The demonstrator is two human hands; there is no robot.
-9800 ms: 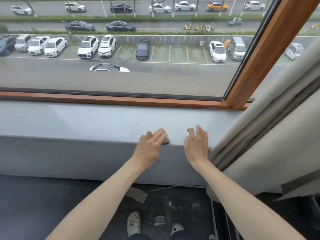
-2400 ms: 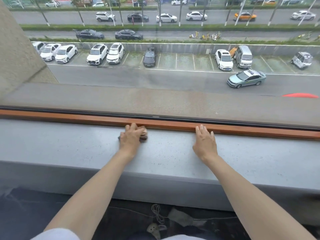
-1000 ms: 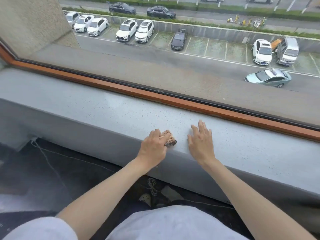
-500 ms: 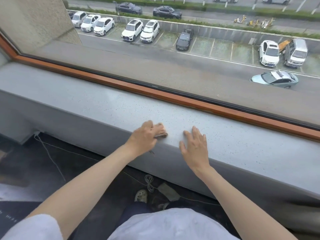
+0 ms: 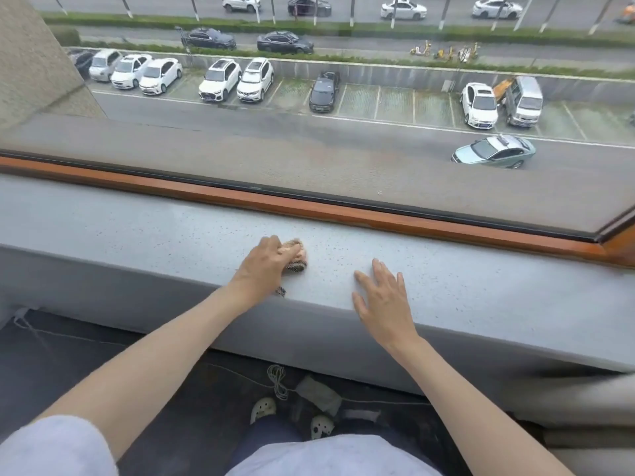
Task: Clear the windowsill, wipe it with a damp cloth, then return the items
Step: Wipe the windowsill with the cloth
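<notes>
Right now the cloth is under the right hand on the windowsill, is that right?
Not quite: the cloth is under the left hand, not the right. The head view shows the right hand lying open on the windowsill, holding nothing.

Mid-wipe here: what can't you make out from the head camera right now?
All from the head view:
- Cloth: mostly hidden under the left hand, so its size and dampness cannot be told.
- Windowsill: both ends are cut off by the picture's edges.
- Cleared items: none in view, so where they sit is unknown.
- Right hand: whether its palm touches the surface is unclear.
</notes>
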